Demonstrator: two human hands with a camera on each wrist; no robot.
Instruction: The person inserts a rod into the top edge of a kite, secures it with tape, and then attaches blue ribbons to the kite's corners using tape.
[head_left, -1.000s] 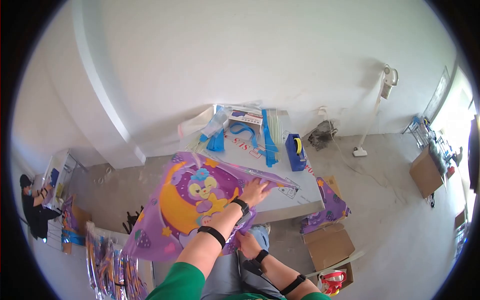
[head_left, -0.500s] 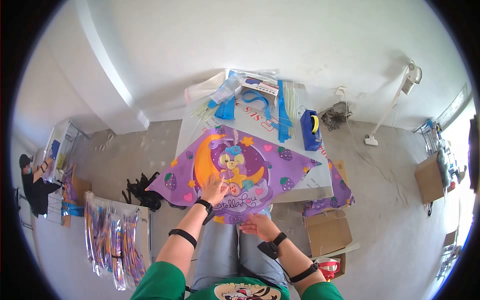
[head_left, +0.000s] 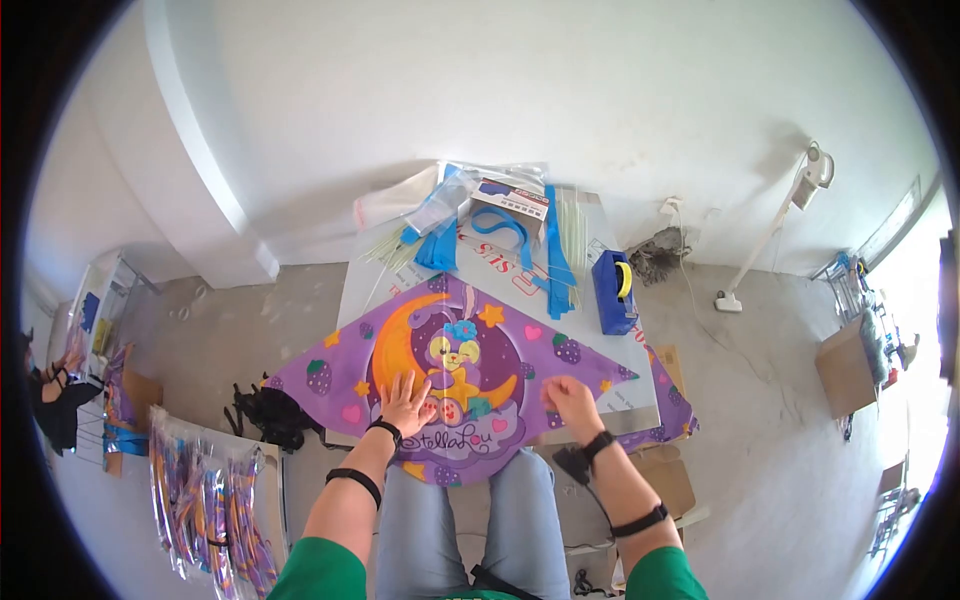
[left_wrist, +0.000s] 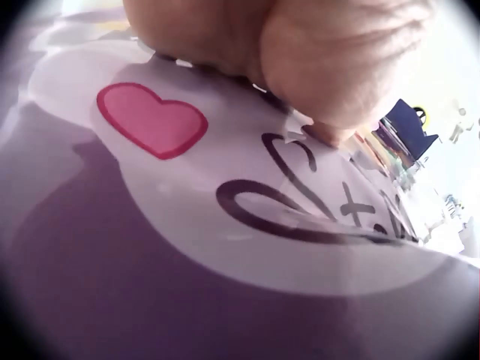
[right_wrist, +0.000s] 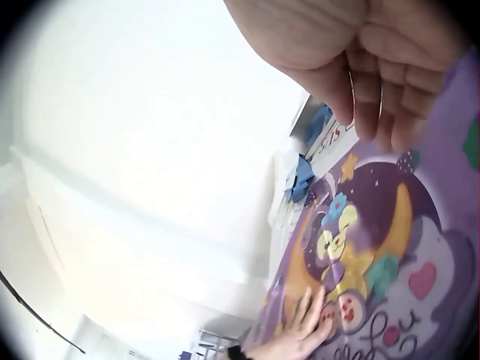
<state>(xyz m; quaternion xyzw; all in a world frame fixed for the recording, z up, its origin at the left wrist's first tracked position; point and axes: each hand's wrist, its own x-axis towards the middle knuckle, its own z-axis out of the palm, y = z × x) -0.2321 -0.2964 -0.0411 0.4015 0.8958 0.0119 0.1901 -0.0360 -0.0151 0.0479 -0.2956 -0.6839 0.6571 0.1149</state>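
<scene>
A purple diamond-shaped kite sail (head_left: 465, 390), printed with a cartoon rabbit on an orange moon, lies spread over the table's front part. Its lower corner hangs toward the person's knees. My left hand (head_left: 404, 405) rests flat on the print, fingers spread across the moon's lower end. In the left wrist view its palm sits just above the lettering and a pink heart (left_wrist: 154, 120). Over the sail's right wing is my right hand (head_left: 572, 408), its fingers loosely bent and holding nothing. The right wrist view shows those fingertips (right_wrist: 364, 131) hanging close above the sail.
Blue ribbons (head_left: 562, 270), thin pale rods (head_left: 572, 225) and a small box (head_left: 515, 200) lie at the table's back. A blue tape dispenser (head_left: 612, 295) stands right. Bagged bundles (head_left: 215, 510) lie lower left, cartons (head_left: 665, 475) lower right. Another person (head_left: 55, 400) is far left.
The sail was partly folded and skewed; it now lies spread out. My left hand has moved left onto the moon. My right hand has left the lower edge and moved up and right.
</scene>
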